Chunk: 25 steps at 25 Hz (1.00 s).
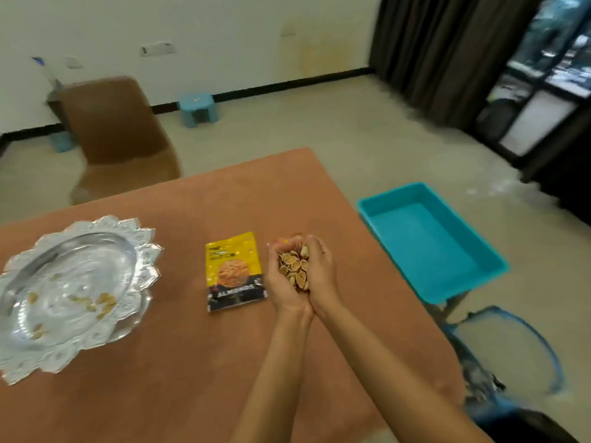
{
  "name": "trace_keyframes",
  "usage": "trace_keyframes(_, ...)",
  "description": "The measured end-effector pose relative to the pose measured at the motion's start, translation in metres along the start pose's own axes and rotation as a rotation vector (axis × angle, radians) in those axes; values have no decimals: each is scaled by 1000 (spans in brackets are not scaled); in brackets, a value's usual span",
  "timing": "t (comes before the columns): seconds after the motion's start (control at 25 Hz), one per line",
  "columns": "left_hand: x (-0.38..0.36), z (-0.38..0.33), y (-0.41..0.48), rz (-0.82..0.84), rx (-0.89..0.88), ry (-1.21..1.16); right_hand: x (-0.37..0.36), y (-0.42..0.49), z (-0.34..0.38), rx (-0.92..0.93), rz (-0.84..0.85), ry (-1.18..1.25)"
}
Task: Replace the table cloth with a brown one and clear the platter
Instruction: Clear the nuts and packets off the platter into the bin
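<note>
Shells [294,266] are sitting loose in a two-hand scoop above the brown cloth [192,362], just right of the almond packet [235,273]. Left hand [283,289] and right hand [324,273] are pressing edge to edge, fingers curling up round the pile. Load is looking light, dry and spill-prone, so no gaps at the heels. Platter [96,343], far left, is holding a few scraps and is probably thin metal, best lifted under the rim. Teal tray [479,282] is sitting beside the table.
</note>
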<state>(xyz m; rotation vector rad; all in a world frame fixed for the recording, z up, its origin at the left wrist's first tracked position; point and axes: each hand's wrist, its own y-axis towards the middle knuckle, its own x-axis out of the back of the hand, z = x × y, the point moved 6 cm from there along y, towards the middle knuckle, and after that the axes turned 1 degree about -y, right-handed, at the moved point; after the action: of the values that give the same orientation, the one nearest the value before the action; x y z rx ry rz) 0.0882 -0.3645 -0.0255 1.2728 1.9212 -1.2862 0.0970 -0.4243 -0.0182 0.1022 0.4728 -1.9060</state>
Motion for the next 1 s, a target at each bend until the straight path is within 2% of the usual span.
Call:
trace_keyframes(0.12,-21,120,-68,97,205,39,138,-27,24,46,-188,47)
trace_keyframes(0.2,-19,202,-123,138,329,145,233,-60,36,84,-330,51)
trace_keyframes(0.4,14,370,-259,173,629,357,441,-160,24,3,-714,-10)
trace_keyframes(0.52,44,445,-328,164,775,476,537,-214,11,-33,-862,87)
trace_keyframes(0.68,88,520,-364,208,797,745,613,-250,-18,-167,-963,234)
trace_keyframes(0.8,124,581,-368,237,831,933,666,-253,-56,-296,-981,468)
trace_keyframes(0.92,163,640,-352,229,859,1139,718,-235,-125,-377,-996,821)
trace_keyframes(1.0,188,672,-338,202,912,1208,742,-218,-166,-424,-1029,955)
